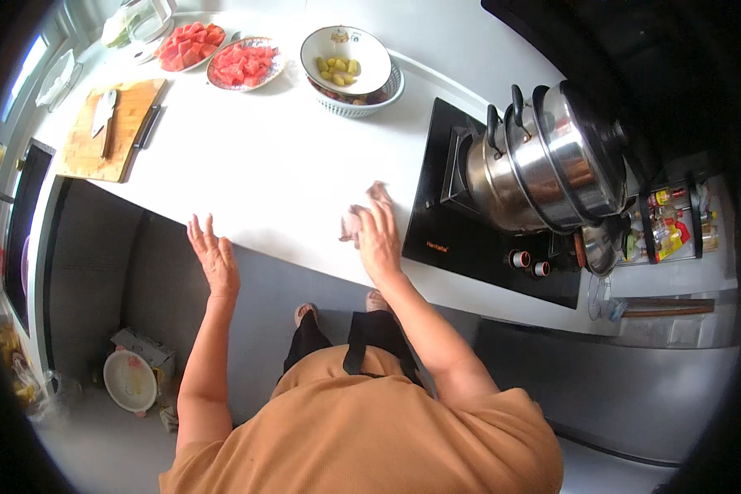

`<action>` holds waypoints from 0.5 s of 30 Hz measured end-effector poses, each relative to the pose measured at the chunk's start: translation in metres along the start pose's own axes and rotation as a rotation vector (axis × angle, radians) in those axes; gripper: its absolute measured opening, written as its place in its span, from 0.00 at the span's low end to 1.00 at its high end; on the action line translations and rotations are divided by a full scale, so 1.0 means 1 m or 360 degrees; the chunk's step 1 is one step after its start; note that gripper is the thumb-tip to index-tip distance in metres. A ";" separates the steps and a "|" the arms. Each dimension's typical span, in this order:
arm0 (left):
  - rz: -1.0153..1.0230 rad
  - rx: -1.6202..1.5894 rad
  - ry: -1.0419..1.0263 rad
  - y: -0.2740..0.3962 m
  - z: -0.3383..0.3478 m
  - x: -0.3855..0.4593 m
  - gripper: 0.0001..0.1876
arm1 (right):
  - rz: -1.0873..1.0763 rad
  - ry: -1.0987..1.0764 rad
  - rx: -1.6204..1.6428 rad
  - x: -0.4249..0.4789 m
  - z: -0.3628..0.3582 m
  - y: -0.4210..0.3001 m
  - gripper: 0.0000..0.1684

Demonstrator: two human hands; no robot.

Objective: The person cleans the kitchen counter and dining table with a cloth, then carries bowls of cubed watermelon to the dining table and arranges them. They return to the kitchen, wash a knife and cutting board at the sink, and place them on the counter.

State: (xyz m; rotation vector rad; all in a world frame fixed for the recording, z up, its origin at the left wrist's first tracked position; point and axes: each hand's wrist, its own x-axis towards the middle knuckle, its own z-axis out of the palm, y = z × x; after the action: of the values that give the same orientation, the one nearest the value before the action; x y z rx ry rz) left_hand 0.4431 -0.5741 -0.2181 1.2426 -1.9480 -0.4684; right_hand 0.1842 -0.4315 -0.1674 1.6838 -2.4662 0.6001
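Note:
My right hand (380, 241) presses a crumpled brownish cloth (351, 223) against the white countertop (272, 167), just left of the stove. Part of the cloth sticks out beyond my fingertips, and the palm hides the rest. Held near the counter's front edge, my left hand (215, 262) is empty, its fingers spread. Toward the wall stand two plates of cut watermelon (188, 46), (242, 65). Beside them a white bowl (370, 46) with green fruit, probably grapes, rests on a grey plastic colander (355, 112) that holds darker fruit.
At left, a cleaver (104, 117) lies on a wooden cutting board (77, 151). A tall stainless steel steamer pot (546, 154) stands on the black gas stove (429, 228). Bottles fill a rack (694, 219) at far right. A white basin (129, 381) sits below, left.

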 end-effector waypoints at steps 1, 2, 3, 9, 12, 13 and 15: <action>0.0037 0.0065 -0.0029 -0.003 0.010 0.008 0.26 | 0.0144 -0.0093 -0.0196 -0.006 0.003 0.013 0.25; 0.0012 0.0098 -0.0077 0.001 0.017 0.016 0.27 | 0.0239 -0.0184 -0.0259 -0.001 0.005 0.020 0.28; 0.0008 0.0137 -0.0073 0.004 0.024 0.024 0.27 | 0.0331 -0.0278 -0.0323 0.007 0.005 0.027 0.30; 0.0111 0.0543 -0.0112 0.012 0.046 0.043 0.29 | 0.0602 -0.0055 -0.0501 0.121 0.043 0.105 0.32; 0.0068 0.0582 -0.0130 0.010 0.045 0.044 0.32 | 0.0642 0.0105 -0.0509 0.181 0.062 0.142 0.31; 0.0067 0.0575 -0.0156 0.010 0.044 0.044 0.32 | 0.0661 0.0144 -0.0512 0.202 0.067 0.155 0.31; 0.0058 0.0611 -0.0206 0.013 0.042 0.045 0.32 | 0.0680 0.0168 -0.0530 0.240 0.075 0.181 0.31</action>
State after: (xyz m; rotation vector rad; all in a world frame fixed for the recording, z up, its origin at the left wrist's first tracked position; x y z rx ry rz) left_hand 0.3931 -0.6116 -0.2186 1.4383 -2.2389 -0.1613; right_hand -0.0627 -0.6128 -0.2131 0.9912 -2.6747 0.2759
